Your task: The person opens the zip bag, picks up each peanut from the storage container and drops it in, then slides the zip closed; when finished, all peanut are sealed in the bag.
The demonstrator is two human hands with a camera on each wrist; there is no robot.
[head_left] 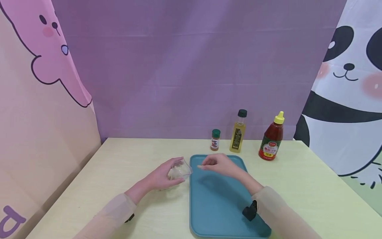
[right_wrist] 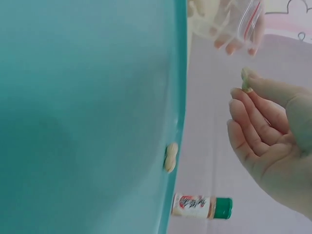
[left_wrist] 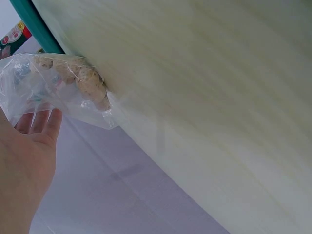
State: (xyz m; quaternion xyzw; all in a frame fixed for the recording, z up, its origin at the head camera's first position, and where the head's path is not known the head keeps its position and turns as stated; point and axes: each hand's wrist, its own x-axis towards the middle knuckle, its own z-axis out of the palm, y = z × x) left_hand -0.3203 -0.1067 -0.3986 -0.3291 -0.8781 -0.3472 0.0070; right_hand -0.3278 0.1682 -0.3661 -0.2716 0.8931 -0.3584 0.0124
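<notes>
My left hand (head_left: 162, 174) grips a clear zip bag (head_left: 182, 170) left of the blue tray (head_left: 221, 205), with thumb and fingers spread around its sides. Several unshelled peanuts (left_wrist: 90, 83) lie inside the bag in the left wrist view. Above the tray's far left part, my right hand (head_left: 222, 164) pinches a small pale peanut (right_wrist: 245, 80) between thumb and fingertips, which partly cover it. Another peanut (right_wrist: 170, 157) rests on the tray, close against its rim, in the right wrist view.
Behind the tray stand a small green-capped seasoning jar (head_left: 215, 140), a dark-capped oil bottle (head_left: 237, 132) and a red sauce bottle (head_left: 271, 141) with a yellow tip. They are on a pale wooden table (head_left: 149, 149), with a purple cloth (head_left: 179, 73) hanging behind it.
</notes>
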